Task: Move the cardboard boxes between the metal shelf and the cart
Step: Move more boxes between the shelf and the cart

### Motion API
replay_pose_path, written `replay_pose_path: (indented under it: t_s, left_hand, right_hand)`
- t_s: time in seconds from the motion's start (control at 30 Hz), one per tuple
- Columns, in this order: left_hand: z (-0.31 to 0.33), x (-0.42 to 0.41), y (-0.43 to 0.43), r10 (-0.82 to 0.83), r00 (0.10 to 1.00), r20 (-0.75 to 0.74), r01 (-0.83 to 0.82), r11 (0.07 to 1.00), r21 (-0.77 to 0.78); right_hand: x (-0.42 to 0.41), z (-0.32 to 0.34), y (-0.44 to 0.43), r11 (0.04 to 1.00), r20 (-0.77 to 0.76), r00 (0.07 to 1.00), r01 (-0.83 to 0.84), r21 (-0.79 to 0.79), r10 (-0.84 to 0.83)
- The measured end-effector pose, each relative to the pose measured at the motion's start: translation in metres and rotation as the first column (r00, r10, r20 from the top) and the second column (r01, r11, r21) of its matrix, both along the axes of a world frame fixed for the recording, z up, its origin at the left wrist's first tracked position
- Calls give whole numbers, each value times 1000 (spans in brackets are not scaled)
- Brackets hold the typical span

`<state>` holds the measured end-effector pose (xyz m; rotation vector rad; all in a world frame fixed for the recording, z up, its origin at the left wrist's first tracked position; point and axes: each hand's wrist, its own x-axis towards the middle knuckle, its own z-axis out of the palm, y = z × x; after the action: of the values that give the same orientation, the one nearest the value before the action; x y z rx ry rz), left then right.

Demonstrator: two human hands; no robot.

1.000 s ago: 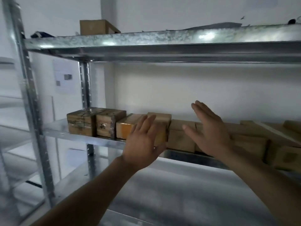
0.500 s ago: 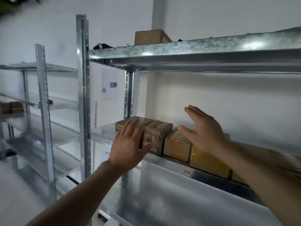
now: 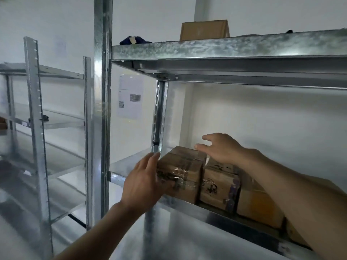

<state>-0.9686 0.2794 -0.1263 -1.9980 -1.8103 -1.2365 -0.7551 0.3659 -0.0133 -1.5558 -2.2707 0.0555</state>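
Head view: both hands have slid along the row to the end cardboard box (image 3: 185,169) on the metal shelf (image 3: 129,164). The left hand (image 3: 142,182) now presses flat against that box's left side. The right hand (image 3: 221,149), spread and empty, hovers over its top. A lift looks imminent.

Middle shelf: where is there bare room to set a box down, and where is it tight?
Free: the bare deck between the rear post and the leftmost box, where the left hand is. Crowded: from the second box rightward, boxes stand close side by side.
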Motion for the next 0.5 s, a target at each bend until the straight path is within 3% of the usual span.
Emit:
replay_pose_path:
  t_s: [0.37,0.5]
  left_hand:
    - [-10,-13,28,-112,985,130,116,993,-22]
    - [-12,-15,31,-146,977,157,151,988,-22]
  right_hand:
    - [-20,-13,60,969,48,998,42,-243,-31]
    - [-24,-15,66,962,-12,998,50,-268,-55]
